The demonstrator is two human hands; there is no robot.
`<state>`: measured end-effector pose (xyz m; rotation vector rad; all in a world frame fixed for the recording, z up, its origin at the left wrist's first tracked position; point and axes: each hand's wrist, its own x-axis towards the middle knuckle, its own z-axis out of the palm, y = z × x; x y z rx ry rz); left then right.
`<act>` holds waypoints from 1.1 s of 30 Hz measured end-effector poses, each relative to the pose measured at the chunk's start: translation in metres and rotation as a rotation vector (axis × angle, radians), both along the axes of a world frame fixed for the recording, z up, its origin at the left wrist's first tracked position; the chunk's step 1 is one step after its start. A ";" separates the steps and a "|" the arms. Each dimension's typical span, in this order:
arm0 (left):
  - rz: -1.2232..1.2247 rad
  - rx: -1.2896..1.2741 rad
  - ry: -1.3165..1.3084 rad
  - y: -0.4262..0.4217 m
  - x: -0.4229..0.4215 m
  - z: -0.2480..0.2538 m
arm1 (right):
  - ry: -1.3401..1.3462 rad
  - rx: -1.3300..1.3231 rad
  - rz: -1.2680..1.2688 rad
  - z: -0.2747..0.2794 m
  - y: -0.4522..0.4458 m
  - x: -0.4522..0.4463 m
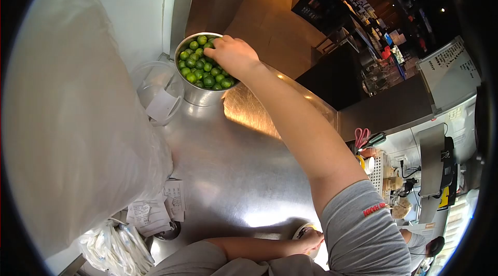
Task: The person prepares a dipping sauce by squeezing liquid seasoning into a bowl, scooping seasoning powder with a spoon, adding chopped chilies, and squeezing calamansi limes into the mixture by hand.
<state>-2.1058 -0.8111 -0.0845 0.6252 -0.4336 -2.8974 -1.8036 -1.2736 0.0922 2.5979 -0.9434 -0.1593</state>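
Observation:
A round metal container [203,97] full of small green limes [198,71] stands at the upper end of the steel counter. My right hand [232,55] reaches over its far right rim, with fingers curled down at the limes; what they grip is hidden. Low in the view, close to my body, my left hand [311,239] has its fingers curled at the edge of a small round container [300,230], which the hand partly covers.
Left of the limes lies a clear plastic tub [167,81]. A large whitish plastic bag [78,120] fills the left side. Receipts [149,215] and wrapped white items [116,250] lie below it. Scissors [361,137] stand at right. Another person [417,245] is at lower right.

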 end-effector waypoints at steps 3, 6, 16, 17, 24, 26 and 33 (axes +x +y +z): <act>0.000 -0.065 -0.021 0.027 -0.045 -0.037 | 0.097 -0.141 0.106 -0.009 0.001 0.004; -0.017 -0.075 -0.026 0.032 -0.050 -0.043 | 0.082 -0.194 0.135 -0.014 -0.001 0.005; -0.085 -0.282 -0.004 -0.051 0.085 0.069 | -1.868 1.394 -0.435 0.050 0.183 -0.094; -0.104 -0.236 0.014 -0.049 0.084 0.065 | -2.000 1.554 -0.476 0.058 0.217 -0.124; 0.047 -0.079 0.060 -0.034 0.069 0.061 | -2.221 1.060 -0.879 0.066 0.451 -0.316; 0.088 -0.011 -0.024 -0.033 0.072 0.077 | -2.378 0.899 -0.988 0.052 0.507 -0.339; 0.131 -0.087 -0.081 -0.032 0.080 0.096 | -2.194 0.830 -1.218 -0.040 0.598 -0.344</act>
